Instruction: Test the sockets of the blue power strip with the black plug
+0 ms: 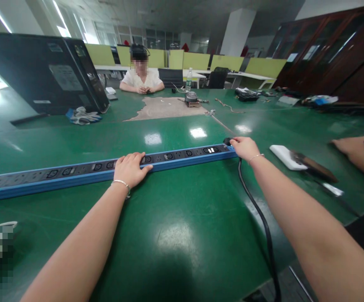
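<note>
A long blue power strip (84, 175) with a black face of several sockets lies across the green table, running from the left edge to the middle right. My left hand (131, 168) is closed over its middle, fingers on top and thumb along the near side. At the strip's right end, my right hand (244, 147) grips a black plug (227, 141), partly hidden by the fingers. A thick black cable (257, 209) hangs from below that hand and runs over the table's near edge. Whether the plug is seated in the strip cannot be made out.
A black computer case (56, 75) stands back left beside gloves (83, 115). Across the green table (175, 197) sits a person (142, 79). A white device (287, 157) and another person's hand (354, 147) are on the right. A water bottle (188, 79) stands at the back.
</note>
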`<state>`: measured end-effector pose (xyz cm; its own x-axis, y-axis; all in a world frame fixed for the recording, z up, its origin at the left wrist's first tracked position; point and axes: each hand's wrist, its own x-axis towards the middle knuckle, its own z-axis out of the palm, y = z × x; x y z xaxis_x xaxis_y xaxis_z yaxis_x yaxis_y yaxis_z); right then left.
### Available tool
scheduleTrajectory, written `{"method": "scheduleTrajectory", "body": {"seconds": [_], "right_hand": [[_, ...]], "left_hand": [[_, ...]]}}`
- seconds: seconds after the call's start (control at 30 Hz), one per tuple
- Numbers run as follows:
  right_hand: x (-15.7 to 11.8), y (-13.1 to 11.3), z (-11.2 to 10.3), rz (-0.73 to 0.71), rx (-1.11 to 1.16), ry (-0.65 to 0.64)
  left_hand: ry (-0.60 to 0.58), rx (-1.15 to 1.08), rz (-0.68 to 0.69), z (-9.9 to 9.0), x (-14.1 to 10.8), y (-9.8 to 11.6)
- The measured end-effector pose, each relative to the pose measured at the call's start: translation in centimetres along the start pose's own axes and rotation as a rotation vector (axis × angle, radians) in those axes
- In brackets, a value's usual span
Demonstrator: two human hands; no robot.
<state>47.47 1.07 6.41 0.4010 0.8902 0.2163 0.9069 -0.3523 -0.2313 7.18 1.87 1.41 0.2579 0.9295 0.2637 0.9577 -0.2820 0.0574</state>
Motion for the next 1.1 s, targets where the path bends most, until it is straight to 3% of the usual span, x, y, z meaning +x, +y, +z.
{"method": "scheduleTrajectory", "body": {"seconds": [0.3,0.6,0.73,0.87,0.93,1.0,1.1], "right_hand": [[-0.8,-0.4,1.6,-0.027,-0.151,-0.046],[-2.3,-1.0,2.5,0.055,-0.129,-0.020],[-1.1,-0.9,1.1,0.017,-0.086,-0.051],[-0.1,-1.7,-2.3,0.045,0.045,0.161],[-0.2,-2.5,-3.7,0.024,0.107,0.195],[-0.7,-3.6,-4.0,-0.025,0.148,0.119],[-2.0,-5.4,-2.2,-0.130,0.152,-0.014]], "left_hand": [[0.004,-0.022,0.008,0.1,0.0,0.0],[-0.011,-0.030,0.002,-0.1,-0.1,0.0],[-0.003,-0.024,0.003,-0.1,-0.1,0.0],[-0.004,-0.017,0.011,-0.2,-0.1,0.1],[0.001,-0.015,0.011,-0.2,-0.1,0.1],[0.000,-0.019,0.009,-0.2,-0.1,0.0],[-0.004,-0.027,0.011,-0.1,0.0,-0.1]]}}
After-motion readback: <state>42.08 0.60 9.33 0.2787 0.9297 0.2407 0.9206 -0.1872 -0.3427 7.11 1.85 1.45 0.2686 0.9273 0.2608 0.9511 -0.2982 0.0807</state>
